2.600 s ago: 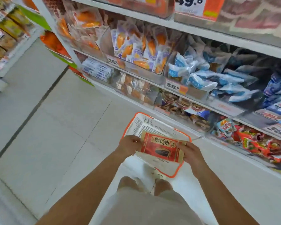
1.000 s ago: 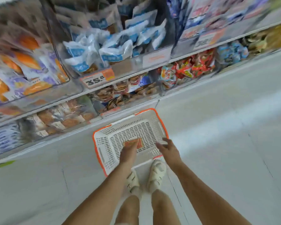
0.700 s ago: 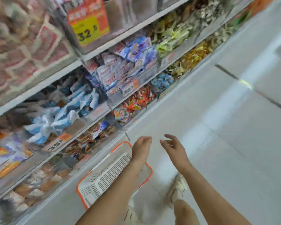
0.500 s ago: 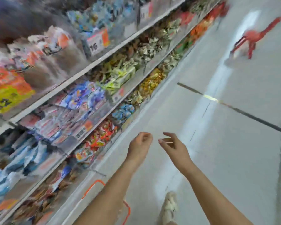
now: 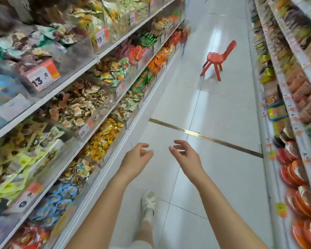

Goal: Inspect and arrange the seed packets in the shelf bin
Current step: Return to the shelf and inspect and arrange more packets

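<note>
My left hand (image 5: 136, 159) and my right hand (image 5: 184, 155) hang side by side over the white aisle floor, fingers loosely curled, holding nothing. Clear shelf bins (image 5: 95, 144) full of small snack and seed packets line the shelves on my left; a bin of yellow packets (image 5: 104, 137) is nearest to my left hand, a short way to its left. The red seed packet and the white basket are out of view.
A red plastic chair (image 5: 217, 60) stands in the aisle ahead. A second shelf run (image 5: 293, 123) with orange and red packets lines the right side. A dark strip (image 5: 205, 136) crosses the floor. My shoe (image 5: 148, 205) is below my hands.
I put the red packet into the basket on the floor, let go, and turned right along the aisle. The basket has dropped out of view and both hands are empty.
</note>
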The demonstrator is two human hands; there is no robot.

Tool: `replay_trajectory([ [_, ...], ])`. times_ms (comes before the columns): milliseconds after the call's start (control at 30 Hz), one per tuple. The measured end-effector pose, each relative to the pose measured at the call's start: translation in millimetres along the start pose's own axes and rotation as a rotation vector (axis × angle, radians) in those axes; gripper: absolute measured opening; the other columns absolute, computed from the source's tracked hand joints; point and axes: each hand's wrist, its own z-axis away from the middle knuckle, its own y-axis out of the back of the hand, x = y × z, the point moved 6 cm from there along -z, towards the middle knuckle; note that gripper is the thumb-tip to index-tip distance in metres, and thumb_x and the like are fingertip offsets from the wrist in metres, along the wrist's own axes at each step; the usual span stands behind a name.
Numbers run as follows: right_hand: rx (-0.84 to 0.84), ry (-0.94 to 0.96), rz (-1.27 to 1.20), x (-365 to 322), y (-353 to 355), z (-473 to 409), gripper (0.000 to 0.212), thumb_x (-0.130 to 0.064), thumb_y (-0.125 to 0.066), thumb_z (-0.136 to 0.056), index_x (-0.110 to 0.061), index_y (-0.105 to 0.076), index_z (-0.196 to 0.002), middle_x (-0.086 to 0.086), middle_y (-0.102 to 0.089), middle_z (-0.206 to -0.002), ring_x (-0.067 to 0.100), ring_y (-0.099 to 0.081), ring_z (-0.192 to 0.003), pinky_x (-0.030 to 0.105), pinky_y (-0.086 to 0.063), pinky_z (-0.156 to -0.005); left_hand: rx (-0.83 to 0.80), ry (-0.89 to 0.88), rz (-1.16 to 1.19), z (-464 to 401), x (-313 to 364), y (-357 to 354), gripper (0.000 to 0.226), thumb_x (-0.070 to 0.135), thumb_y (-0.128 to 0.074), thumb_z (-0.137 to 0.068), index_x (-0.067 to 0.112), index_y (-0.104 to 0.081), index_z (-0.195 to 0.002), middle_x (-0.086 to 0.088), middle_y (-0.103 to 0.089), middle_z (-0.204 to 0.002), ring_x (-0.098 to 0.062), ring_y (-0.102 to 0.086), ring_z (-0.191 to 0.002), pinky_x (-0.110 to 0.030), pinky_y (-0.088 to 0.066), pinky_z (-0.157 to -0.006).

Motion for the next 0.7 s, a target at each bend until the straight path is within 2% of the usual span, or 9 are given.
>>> replay_trajectory([
  [233,0.115,-0.115,0.030,-3,67,-190,0.035,-0.043,-0.061,-0.093,-0.028,-0.056,-0.124,-0.009,-0.064,-0.115,0.006,-0.061,-0.099,0.019,-0.046,-0.072,-0.027,-0.062,-0.297,-200,70,3,0.036,0.042,-0.052,-0.097,0.022,-0.056,-0.127,0.008,-0.064,-0.115,-0.015,-0.058,-0.110,-0.030,-0.047,-0.088],
  [367,0.130,-0.150,0.079,-18,102,-293,0.031,-0.043,-0.060,-0.093,-0.033,-0.054,-0.121,-0.012,-0.063,-0.112,0.005,-0.061,-0.098,0.024,-0.047,-0.075,-0.068,-0.066,-0.194,-320,128,-12,0.032,0.036,-0.056,-0.096,0.021,-0.060,-0.123,0.005,-0.066,-0.111,-0.014,-0.060,-0.108,-0.032,-0.049,-0.093],
  [533,0.122,-0.220,0.078,-20,153,-427,0.023,-0.046,-0.057,-0.094,-0.036,-0.058,-0.115,-0.011,-0.066,-0.105,0.003,-0.063,-0.094,0.020,-0.046,-0.076,-0.247,-0.064,-0.111,-464,191,-58,0.027,0.032,-0.057,-0.096,0.028,-0.058,-0.123,0.006,-0.065,-0.110,-0.008,-0.060,-0.101,-0.014,-0.043,-0.076],
  [633,0.106,-0.236,0.127,-23,188,-532,0.026,-0.046,-0.057,-0.094,-0.034,-0.059,-0.117,-0.014,-0.064,-0.102,0.001,-0.063,-0.093,0.019,-0.046,-0.074,-0.320,-0.079,-0.137,-570,232,-85,0.031,0.035,-0.056,-0.096,0.033,-0.053,-0.127,0.009,-0.063,-0.109,-0.010,-0.061,-0.102,-0.027,-0.049,-0.084],
  [700,0.063,-0.245,0.186,-29,214,-607,0.031,-0.045,-0.056,-0.094,-0.031,-0.058,-0.122,-0.014,-0.064,-0.104,0.005,-0.062,-0.096,0.024,-0.049,-0.079,-0.332,-0.065,-0.157,-641,262,-100,0.032,0.036,-0.056,-0.095,0.032,-0.055,-0.127,0.008,-0.063,-0.108,-0.012,-0.062,-0.100,-0.033,-0.053,-0.085],
])
